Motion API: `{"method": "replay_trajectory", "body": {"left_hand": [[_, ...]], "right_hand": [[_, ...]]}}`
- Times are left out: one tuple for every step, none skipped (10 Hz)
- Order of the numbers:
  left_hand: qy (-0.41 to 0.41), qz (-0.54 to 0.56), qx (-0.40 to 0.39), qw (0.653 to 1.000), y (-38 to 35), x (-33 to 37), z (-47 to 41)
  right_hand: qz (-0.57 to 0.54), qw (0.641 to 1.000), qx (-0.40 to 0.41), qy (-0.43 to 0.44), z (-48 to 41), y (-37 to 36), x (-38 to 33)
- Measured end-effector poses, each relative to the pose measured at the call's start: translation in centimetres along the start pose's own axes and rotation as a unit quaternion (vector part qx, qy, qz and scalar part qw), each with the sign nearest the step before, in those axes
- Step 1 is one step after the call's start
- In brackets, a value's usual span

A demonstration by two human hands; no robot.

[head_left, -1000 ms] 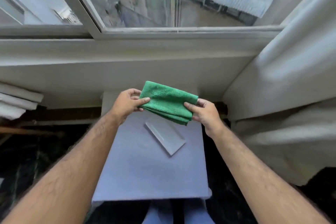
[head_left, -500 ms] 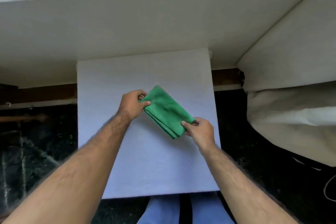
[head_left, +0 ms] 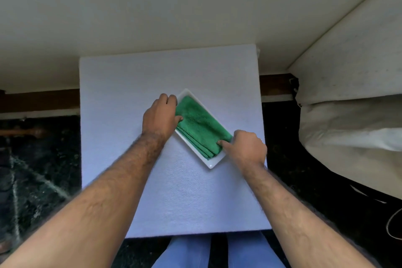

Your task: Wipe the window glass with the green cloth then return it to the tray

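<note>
The folded green cloth (head_left: 199, 127) lies inside the white tray (head_left: 210, 164). The tray sits slanted on the pale table (head_left: 121, 98), a bit right of the middle. The left hand (head_left: 160, 116) is on the far left end of the cloth, with its thumb on top and its fingers curled down by the tray edge. The right hand (head_left: 247, 148) is at the near right end, and its thumb presses on the cloth. Both hands pinch the cloth. A wall (head_left: 152, 6) is on the far side.
</note>
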State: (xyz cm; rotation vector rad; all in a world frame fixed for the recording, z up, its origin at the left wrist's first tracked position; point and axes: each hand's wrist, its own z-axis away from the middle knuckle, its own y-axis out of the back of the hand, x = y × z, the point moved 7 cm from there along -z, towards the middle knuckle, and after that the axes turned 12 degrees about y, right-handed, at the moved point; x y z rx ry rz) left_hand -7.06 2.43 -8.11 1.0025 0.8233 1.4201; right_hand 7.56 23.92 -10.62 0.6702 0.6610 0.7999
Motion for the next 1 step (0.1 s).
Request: {"method": "replay_trajectory", "body": {"left_hand": [[-0.037,0.005,0.013,0.999,1.86,0.60,0.93]], "right_hand": [[0.041,0.991,0.048,0.116,0.33,3.33,-2.20]]}}
